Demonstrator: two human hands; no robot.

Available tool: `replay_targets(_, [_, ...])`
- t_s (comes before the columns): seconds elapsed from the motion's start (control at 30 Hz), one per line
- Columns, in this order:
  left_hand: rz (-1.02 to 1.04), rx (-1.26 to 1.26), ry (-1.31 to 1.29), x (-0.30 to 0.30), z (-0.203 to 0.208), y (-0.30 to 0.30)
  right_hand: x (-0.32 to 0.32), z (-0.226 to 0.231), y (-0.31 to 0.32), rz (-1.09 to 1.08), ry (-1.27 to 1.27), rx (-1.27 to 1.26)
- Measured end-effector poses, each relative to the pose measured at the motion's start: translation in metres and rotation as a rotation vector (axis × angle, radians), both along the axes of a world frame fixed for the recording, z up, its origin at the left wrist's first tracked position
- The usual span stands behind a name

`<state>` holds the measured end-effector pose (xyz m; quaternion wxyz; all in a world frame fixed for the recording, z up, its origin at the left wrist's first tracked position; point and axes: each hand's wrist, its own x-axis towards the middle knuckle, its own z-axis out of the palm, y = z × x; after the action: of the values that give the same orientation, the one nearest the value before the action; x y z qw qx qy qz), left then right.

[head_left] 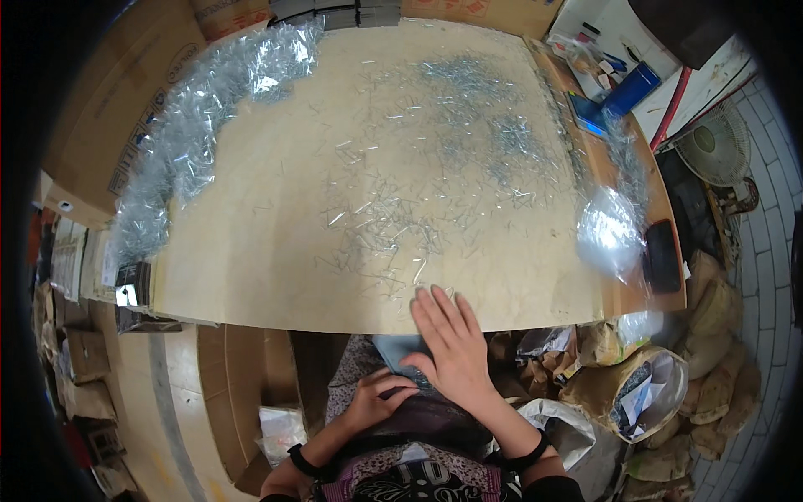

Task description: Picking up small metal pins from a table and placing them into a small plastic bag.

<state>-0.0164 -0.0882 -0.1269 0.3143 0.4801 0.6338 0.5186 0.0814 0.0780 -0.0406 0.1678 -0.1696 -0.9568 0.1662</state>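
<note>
Two hands work at the near edge of the pale tabletop (pixel 242 268); the right hand (pixel 452 356) lies palm down with its fingers straight and thumb held apart, fingertips reaching over that edge; the left hand (pixel 381 400) is curled just below, beside a blue-grey piece (pixel 396 346), and whether it grips it cannot be told; the piece sits between the hands, below the edge and partly hidden by the right one. Thin metal pieces (pixel 512 138) lie scattered from the middle toward the far right, the nearest ones close to the right fingertips; a heap of clear plastic bags (pixel 180 134) lines the left edge, with a broad bare stretch between it and the metal; the near right corner is bare too, up to a bulging clear bag (pixel 609 230) and a dark phone (pixel 662 257) along the right side.
</note>
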Motion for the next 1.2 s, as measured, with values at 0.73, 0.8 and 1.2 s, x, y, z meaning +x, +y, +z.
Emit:
replay_targets(0.73, [-0.009, -0.087, -0.086, -0.002, -0.001, 0.001, -0.026, 0.004, 0.0, 0.084, 0.048, -0.049])
replay_targets(0.8, [0.007, -0.071, -0.073, -0.001, -0.002, 0.001, -0.006, 0.0, -0.006, 0.109, 0.119, -0.083])
replay_targets(1.2, [-0.119, -0.136, -0.075, -0.003, 0.01, 0.004, 0.082, -0.059, -0.04, -0.324, 0.223, -0.366])
